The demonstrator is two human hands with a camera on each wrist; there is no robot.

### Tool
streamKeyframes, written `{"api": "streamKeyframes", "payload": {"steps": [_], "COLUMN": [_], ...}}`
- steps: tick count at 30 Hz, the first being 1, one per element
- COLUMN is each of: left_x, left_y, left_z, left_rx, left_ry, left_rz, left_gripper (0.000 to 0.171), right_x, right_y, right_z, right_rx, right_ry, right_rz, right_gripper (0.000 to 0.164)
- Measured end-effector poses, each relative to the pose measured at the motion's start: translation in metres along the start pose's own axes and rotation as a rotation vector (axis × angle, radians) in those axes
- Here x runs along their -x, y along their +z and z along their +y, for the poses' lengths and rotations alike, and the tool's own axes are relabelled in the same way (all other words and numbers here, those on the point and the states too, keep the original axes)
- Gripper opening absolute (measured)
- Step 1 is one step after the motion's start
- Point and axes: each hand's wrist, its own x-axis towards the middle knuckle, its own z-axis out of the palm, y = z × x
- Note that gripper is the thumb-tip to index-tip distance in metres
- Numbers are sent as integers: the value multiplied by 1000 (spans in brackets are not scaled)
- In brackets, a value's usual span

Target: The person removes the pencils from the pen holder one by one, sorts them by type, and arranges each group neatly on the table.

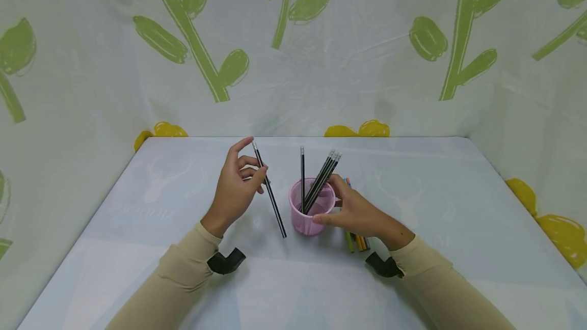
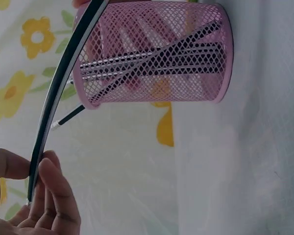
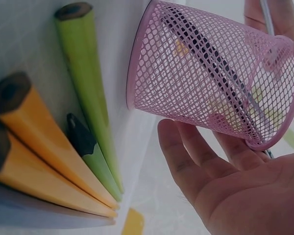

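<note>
Between the thumb and fingers of my left hand (image 1: 233, 187) is a black striped pencil (image 1: 273, 200). It slants in the air left of a pink mesh pencil cup (image 1: 304, 225), eraser end up by the index fingertip. The cup stands upright, and several similar pencils (image 1: 323, 177) lean inside it, their eraser ends above the rim. My right hand (image 1: 362, 213) holds the cup's right side, thumb at the near rim and fingers behind. In the left wrist view the held pencil (image 2: 54, 103) crosses in front of the cup's rim.
Several coloured pencils lie on the white table (image 1: 458, 248) under my right hand, among them a green pencil (image 3: 83, 63) and an orange pencil (image 3: 44, 132). Behind the table rises a pale wall (image 1: 357, 65) with green leaf and yellow shapes.
</note>
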Motion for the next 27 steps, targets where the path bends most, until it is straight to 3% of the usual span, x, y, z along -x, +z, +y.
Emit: {"api": "streamKeyframes", "payload": {"steps": [15, 24, 27], "left_x": [-9, -10, -8], "left_y": [-2, -1, 0], "left_z": [-33, -47, -48], "left_rx": [-284, -403, -401], "left_ry": [-300, -377, -393], "left_rz": [-309, -342, -352], "left_gripper": [69, 74, 76], "right_x": [-2, -2, 0], "right_y": [-2, -1, -1], "right_z": [0, 1, 2], "right_rx": [15, -11, -16], "right_ry": [-8, -9, -3], "right_rz": [-3, -9, -10], "right_gripper": [80, 77, 76]}}
